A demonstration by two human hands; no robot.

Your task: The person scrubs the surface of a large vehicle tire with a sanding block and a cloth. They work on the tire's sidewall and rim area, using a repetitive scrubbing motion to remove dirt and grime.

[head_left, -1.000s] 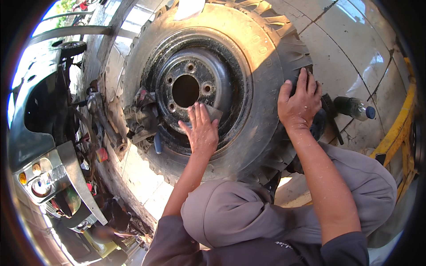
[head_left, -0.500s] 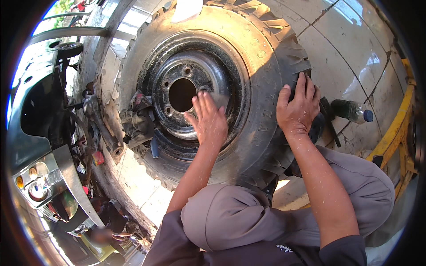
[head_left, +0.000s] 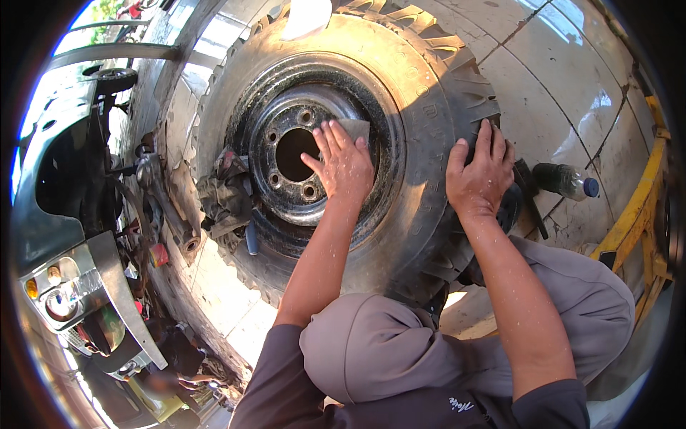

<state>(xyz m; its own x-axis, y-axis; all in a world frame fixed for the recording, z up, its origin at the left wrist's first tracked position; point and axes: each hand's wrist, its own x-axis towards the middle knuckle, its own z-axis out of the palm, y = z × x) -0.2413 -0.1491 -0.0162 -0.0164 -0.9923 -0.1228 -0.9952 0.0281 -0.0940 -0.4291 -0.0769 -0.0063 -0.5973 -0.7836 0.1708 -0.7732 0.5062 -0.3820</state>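
Observation:
A large tyre (head_left: 421,236) with deep tread lies flat in front of me, around a black steel wheel rim (head_left: 250,143). My left hand (head_left: 343,163) presses a grey piece of sandpaper (head_left: 359,131) against the rim, right of its round centre hole; most of the sheet is under the fingers. Resting on the tyre's right shoulder, my right hand (head_left: 480,170) is open with its fingers spread. On the tyre's left side sits a crumpled dark cloth (head_left: 225,194), with a blue-handled object (head_left: 251,238) beside it.
A white flat piece (head_left: 307,20) lies on the tyre's far side. To the right are a bottle with a blue cap (head_left: 568,181) and a yellow metal frame (head_left: 632,214). At left are a metal rod (head_left: 168,204), a vehicle front (head_left: 78,286) and another person (head_left: 179,350).
My left hand and the sandpaper have shifted slightly right and a little away from me on the rim. The right hand stays on the tyre.

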